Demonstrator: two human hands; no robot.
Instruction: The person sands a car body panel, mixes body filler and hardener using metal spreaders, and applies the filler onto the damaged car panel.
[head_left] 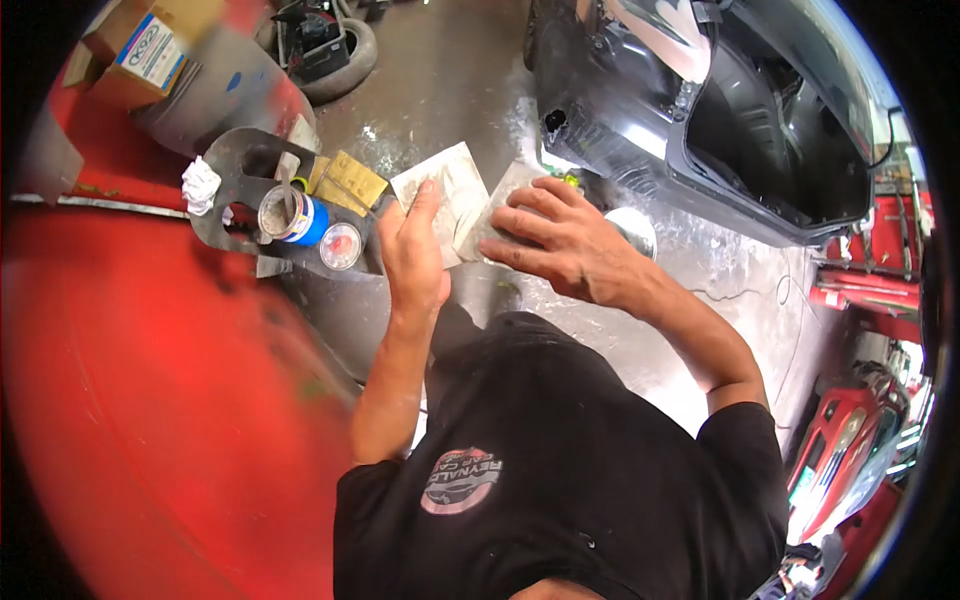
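Black shirt [600,470] nearest, half-open hands [412,245] [565,240] grip white board [455,185] (left) and grey plate [509,188] (right), long axes splayed forward.

I read "K92" on the label [150,52] of the cardboard box [125,82]. Inverted lettering, partly legible, on my shirt [610,450] emblem [461,481]: "REYNALD", "CAR".

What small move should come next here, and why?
Probably draw the grey sheet across the pale board to gather its smears: the left hand steadies the board, thumb on top, while the right hand has its fingers over the sheet, right beside the board.
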